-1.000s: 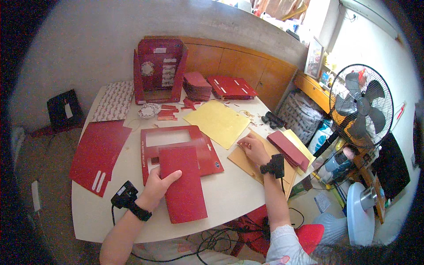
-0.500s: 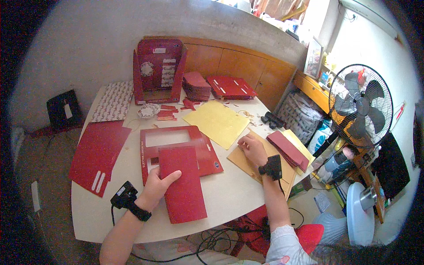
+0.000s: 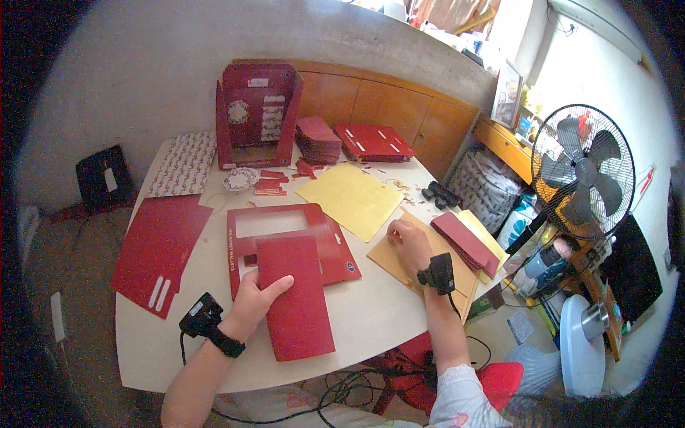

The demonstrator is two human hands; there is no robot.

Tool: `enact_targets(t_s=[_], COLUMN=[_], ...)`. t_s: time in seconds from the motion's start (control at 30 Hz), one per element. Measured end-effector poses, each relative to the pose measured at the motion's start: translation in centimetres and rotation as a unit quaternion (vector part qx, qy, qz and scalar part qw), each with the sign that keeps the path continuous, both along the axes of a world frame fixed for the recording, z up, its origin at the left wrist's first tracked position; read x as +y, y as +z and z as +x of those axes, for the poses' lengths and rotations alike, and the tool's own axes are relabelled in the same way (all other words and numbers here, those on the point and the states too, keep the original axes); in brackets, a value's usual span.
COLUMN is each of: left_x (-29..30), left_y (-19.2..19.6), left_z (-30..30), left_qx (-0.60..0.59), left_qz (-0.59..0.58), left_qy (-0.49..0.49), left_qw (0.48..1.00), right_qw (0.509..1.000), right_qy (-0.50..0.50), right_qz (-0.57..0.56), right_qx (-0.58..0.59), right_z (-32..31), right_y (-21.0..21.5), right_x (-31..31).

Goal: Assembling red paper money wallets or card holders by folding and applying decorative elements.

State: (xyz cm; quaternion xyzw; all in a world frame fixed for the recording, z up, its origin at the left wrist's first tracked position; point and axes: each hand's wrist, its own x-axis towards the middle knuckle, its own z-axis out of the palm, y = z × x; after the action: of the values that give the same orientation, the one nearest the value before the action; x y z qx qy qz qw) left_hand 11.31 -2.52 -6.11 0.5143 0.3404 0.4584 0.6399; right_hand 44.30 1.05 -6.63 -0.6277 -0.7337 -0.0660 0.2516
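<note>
My left hand (image 3: 257, 303) grips a red rectangular paper envelope (image 3: 298, 314) by its left edge, thumb on top and fingers underneath. The envelope's far end overlaps a red card sleeve with a cut-out window (image 3: 335, 246) lying on the table. My right hand (image 3: 410, 246) rests over a tan paper sheet (image 3: 389, 258), fingers curled together; whatever is in them is hidden. Just right of that hand is a small stack of dark red envelopes (image 3: 460, 242). A pale yellow sheet (image 3: 349, 196) lies beyond it. Each wrist wears a black strapped device.
At the back stand a red display box (image 3: 258, 118), a stack of brownish-red cards (image 3: 317, 139) and a red pile (image 3: 374, 141). Red sheets (image 3: 158, 242) and a patterned sheet (image 3: 182, 164) lie left. Scraps surround a white dish (image 3: 240, 178). A fan (image 3: 585, 171) stands right.
My right hand has shifted very slightly over the tan sheet, its fingers still curled. My left hand and the red envelope have hardly moved.
</note>
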Motion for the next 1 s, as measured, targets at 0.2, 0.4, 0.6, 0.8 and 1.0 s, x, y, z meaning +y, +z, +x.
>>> enact_targets(t_s=[0.2, 0.4, 0.6, 0.8, 1.0], left_x=[0.2, 0.1, -0.3, 0.0, -0.3], left_y=[-0.1, -0.2, -0.5, -0.7, 0.0], left_z=[-0.2, 0.7, 0.3, 0.2, 0.0], left_qx=[0.009, 0.01, -0.015, 0.041, 0.08], left_qz=[0.006, 0.091, 0.206, 0.29, 0.344], left_qy=[0.014, 0.058, 0.165, 0.179, 0.182], left_qw=[1.0, 0.994, 0.964, 0.939, 0.918], right_qw=[0.996, 0.923, 0.815, 0.842, 0.857], right_qy=[-0.023, 0.076, 0.277, 0.233, 0.22], right_qz=[0.012, 0.088, -0.039, 0.05, 0.013], right_qx=[0.088, 0.368, 0.508, 0.484, 0.465], right_z=[-1.0, -2.8, -15.3, -18.7, -18.8], right_y=[0.0, 1.1, 5.1, 3.8, 3.6], right_x=[0.1, -0.1, -5.9, -5.6, -5.2])
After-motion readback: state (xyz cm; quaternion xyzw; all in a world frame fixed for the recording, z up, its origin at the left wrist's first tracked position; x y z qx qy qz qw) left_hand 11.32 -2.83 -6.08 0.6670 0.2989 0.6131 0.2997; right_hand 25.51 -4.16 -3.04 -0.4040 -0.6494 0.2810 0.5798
